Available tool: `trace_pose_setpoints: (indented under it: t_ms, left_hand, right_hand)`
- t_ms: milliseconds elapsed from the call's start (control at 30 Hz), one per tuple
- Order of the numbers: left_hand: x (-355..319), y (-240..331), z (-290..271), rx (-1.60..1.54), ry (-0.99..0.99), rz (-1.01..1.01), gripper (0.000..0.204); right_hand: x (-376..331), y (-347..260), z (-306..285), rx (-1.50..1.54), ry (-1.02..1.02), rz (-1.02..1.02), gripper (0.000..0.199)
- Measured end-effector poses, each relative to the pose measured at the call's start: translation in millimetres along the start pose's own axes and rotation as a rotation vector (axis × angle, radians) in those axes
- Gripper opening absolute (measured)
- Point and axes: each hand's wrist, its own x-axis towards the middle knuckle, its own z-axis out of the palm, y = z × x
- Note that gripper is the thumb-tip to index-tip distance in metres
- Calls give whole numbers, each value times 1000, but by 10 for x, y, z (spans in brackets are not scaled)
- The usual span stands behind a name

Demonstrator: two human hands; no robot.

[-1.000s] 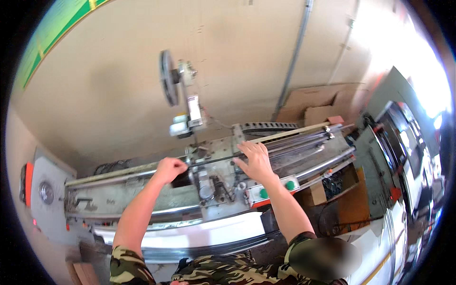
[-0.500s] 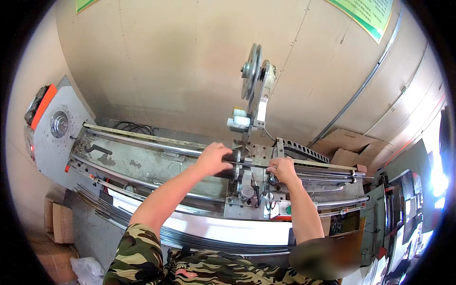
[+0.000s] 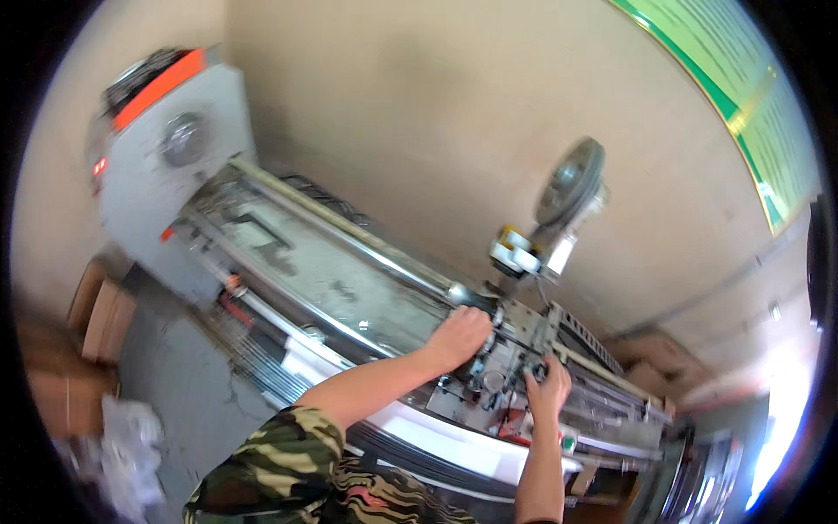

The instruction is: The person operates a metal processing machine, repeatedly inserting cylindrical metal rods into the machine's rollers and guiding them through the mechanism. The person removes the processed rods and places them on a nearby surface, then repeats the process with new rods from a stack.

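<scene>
The left hand (image 3: pixel 460 336) is curled into a closed grip on the dark metal block (image 3: pixel 499 354) in the middle of the long machine (image 3: pixel 349 279). The fingers wrap over the top edge of the block, just where the shiny round rail (image 3: pixel 349 229) ends. The block sits right under this grip and a bit toward the other hand.

The right hand (image 3: pixel 548 391) is close beside the left one, on the other side of the same block. Its fingers are bent around a small dark knob (image 3: pixel 534 372) on the block, so this grip is closed too. The knob lies at the fingertips, touching them.

Up above both grips stands a grey round wheel (image 3: pixel 572 182) on a post, with a small white and yellow box (image 3: pixel 517 256) under it. Far out past the left grip, at the end of the machine, is a grey box with an orange stripe (image 3: pixel 161 131). Below the hands runs a long white strip (image 3: pixel 410 419) along the front of the machine. The person's sleeve (image 3: pixel 279 454) has a green and brown camouflage pattern. Behind it all is a plain tan wall (image 3: pixel 419 113).
</scene>
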Motion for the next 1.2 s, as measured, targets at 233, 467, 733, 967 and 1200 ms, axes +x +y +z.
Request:
trace_pose_setpoints:
  t_ms: [233,467,733,967,1200]
  left_hand:
    - [-198,-372,-300,260,170,-63,20]
    - [-583,-1308,-638,459,60,-200,22]
    - [-978,-2149,-1307,518,-5,-249,32]
    - [-1213,-3362,-1921,522,-47,-253,32]
    - [-1467,-3592,-2363,543,3,-285,27]
  right_hand:
    - [-896,-215,-3,73,-198,-66,41]
    - [-1278,-1055,384,235,-139,-239,41]
    - [-1122,-1866,448,302,-223,-443,43]
    - [-722,-3202,811,254,-298,-456,48]
    - [-638,-3757,556,169,-453,-522,69]
